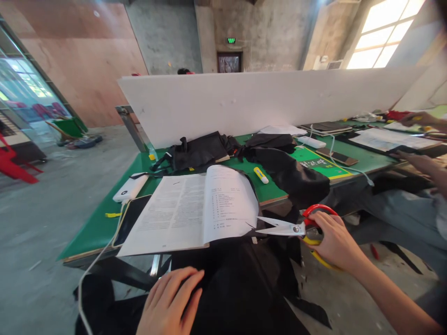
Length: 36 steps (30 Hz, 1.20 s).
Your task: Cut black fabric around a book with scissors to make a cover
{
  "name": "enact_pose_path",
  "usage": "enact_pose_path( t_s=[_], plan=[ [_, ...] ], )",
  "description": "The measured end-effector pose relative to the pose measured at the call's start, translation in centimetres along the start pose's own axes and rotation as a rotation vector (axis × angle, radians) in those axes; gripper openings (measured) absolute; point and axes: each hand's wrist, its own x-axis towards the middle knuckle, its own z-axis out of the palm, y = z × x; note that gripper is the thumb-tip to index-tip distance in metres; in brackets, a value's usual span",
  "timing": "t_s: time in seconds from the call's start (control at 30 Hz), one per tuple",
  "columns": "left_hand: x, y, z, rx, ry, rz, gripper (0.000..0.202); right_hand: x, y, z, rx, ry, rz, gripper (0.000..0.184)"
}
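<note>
My right hand (333, 242) is wrapped round the red and yellow handles of a pair of scissors (296, 229). The blades are parted and point left, with their tips at the right edge of an open book (178, 204). The book lies near the table's front edge, its right page curling up. Below it, my left hand (172, 300) rests with fingers stretched over black fabric (233, 288) that covers my lap; nothing is held in it. More black fabric (289, 172) hangs over the table edge behind the scissors.
On the green table (91, 228) are a white power bank (131, 187) with a cable, a dark phone (131, 221), a yellow glue stick (260, 175) and a green book (319, 163). A white board (237, 104) stands behind. Another person's hand (424, 163) is at right.
</note>
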Motion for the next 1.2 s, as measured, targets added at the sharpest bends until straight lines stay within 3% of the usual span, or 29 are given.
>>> enact_pose_path(
  t_s=[0.2,0.33,0.47,0.83,1.03,1.2],
  plan=[
    [4.0,2.0,2.3,-0.023,0.108,-0.096,0.021,0.1,0.2,0.3,0.005,-0.008,-0.003,0.042],
    [6.1,1.9,5.0,-0.003,0.143,-0.065,0.029,0.1,-0.2,0.6,0.029,-0.004,0.008,0.042],
    [7.0,1.5,6.4,-0.06,0.167,-0.021,0.022,0.2,-1.0,0.5,0.051,-0.05,0.008,0.042],
    [7.0,1.3,5.8,-0.13,0.193,0.01,0.017,0.1,-1.2,0.8,0.072,-0.069,0.005,0.038],
    [7.0,1.4,5.6,-0.25,0.137,-0.089,0.014,0.4,-1.4,0.4,0.069,-0.05,-0.025,0.039],
    [7.1,1.1,5.6,-0.37,0.06,-0.146,0.009,1.4,-3.2,-0.4,0.058,-0.033,-0.068,0.037]
  ],
)
